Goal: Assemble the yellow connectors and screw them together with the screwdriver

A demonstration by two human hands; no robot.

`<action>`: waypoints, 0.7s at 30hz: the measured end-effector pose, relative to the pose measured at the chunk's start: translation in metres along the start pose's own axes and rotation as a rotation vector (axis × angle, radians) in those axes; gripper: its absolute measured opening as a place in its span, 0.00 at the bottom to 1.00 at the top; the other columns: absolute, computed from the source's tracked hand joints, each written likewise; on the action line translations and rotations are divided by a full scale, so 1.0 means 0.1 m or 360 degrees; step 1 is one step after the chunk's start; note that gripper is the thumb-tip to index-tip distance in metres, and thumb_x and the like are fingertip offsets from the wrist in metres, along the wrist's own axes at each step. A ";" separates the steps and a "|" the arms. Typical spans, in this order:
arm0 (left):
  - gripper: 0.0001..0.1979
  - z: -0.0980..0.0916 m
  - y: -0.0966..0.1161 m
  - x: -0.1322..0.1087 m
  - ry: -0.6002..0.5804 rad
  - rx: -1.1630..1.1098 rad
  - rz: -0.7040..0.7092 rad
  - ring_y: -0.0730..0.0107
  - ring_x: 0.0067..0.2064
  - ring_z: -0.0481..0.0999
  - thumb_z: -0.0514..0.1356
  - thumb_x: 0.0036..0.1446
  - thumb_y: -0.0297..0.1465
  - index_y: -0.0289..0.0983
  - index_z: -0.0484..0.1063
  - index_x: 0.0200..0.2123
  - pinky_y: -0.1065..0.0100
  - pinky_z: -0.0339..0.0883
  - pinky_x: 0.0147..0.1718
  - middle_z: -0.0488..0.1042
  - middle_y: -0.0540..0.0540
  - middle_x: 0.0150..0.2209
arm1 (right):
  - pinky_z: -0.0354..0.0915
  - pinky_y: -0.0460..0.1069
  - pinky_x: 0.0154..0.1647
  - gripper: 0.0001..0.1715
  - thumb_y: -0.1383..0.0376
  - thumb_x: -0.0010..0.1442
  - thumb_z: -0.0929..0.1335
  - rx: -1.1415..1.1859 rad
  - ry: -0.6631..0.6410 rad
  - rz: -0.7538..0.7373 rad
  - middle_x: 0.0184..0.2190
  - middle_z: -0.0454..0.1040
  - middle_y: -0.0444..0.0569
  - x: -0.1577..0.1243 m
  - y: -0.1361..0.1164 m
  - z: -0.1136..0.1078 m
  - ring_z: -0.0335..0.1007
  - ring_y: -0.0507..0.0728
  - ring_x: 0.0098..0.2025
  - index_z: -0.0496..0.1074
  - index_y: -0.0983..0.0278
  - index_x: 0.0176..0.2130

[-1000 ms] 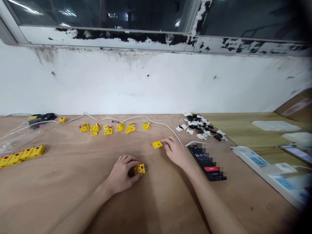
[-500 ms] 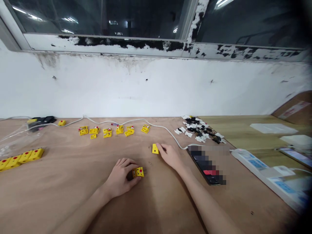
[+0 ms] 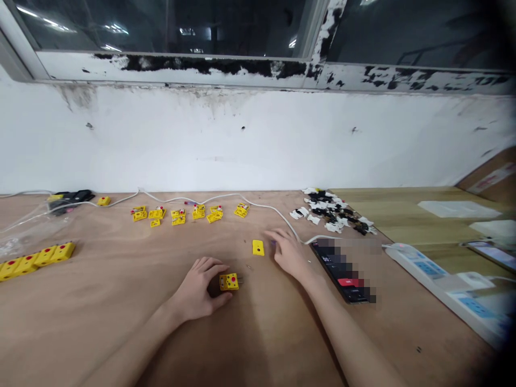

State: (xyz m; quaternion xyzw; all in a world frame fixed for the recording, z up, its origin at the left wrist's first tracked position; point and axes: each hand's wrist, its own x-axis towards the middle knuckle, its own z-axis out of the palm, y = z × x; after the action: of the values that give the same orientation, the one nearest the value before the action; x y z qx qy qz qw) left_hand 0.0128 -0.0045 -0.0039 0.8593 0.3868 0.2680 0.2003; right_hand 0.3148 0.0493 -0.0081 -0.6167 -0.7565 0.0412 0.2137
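In the head view, a yellow connector plug (image 3: 229, 281) with metal pins pointing right is held down on the plywood counter (image 3: 100, 328) by the left hand (image 3: 196, 287), its fingers clenched lightly around the plug's left end. The right hand (image 3: 288, 253) is released, laid open on the counter with nothing visibly grasped; a small dark item may lie under its fingertips, but it is too small to tell. Just beside those fingertips, a yellow plug body (image 3: 258, 248) is lying flat, apparently untouched. At the far left, a row of closed yellow connector blocks (image 3: 36, 253) with red dots is lined up, and that much appears finished. Small yellow connector parts (image 3: 177, 215) are laid out in apparently unfinished pairs along a white cable (image 3: 266, 207), while a heap of white and black pieces (image 3: 330, 216) is left loose near a phone (image 3: 342, 271) whose screen is blurred.
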 end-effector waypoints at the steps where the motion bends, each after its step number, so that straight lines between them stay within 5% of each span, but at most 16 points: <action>1: 0.25 -0.02 -0.01 0.00 0.0009 0.0000 0.0012 0.55 0.50 0.73 0.69 0.50 0.36 0.43 0.72 0.52 0.54 0.66 0.50 0.74 0.42 0.50 | 0.58 0.59 0.61 0.39 0.81 0.53 0.62 0.0016 -0.0042 -0.0111 0.60 0.71 0.50 -0.02 -0.02 -0.01 0.64 0.63 0.61 0.71 0.56 0.59; 5: 0.17 -0.08 -0.07 0.01 -0.0017 0.0017 0.0048 0.56 0.50 0.73 0.68 0.50 0.34 0.43 0.75 0.45 0.55 0.66 0.51 0.75 0.44 0.49 | 0.51 0.66 0.65 0.36 0.79 0.57 0.63 0.0146 -0.0169 -0.0439 0.61 0.71 0.46 -0.07 -0.11 -0.03 0.53 0.65 0.68 0.73 0.52 0.57; 11: 0.15 -0.07 -0.10 0.02 -0.0041 0.0029 0.0051 0.58 0.49 0.73 0.68 0.50 0.33 0.43 0.75 0.43 0.56 0.65 0.50 0.75 0.45 0.49 | 0.63 0.60 0.58 0.15 0.67 0.60 0.72 0.0361 -0.0197 -0.0428 0.44 0.78 0.53 -0.07 -0.19 -0.06 0.67 0.63 0.55 0.78 0.60 0.48; 21: 0.15 -0.05 -0.09 0.01 -0.0018 0.0027 0.0062 0.57 0.50 0.73 0.67 0.53 0.35 0.44 0.75 0.45 0.56 0.66 0.50 0.75 0.45 0.49 | 0.68 0.55 0.48 0.20 0.67 0.59 0.71 0.0767 -0.0067 -0.0294 0.47 0.77 0.51 -0.13 -0.41 -0.12 0.73 0.59 0.46 0.75 0.60 0.51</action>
State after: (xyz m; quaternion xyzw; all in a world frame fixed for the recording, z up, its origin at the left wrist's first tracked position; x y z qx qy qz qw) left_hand 0.0050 0.0030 -0.0043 0.8698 0.3713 0.2637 0.1899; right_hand 0.2839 0.0253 0.0124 -0.4753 -0.7822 0.2132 0.3416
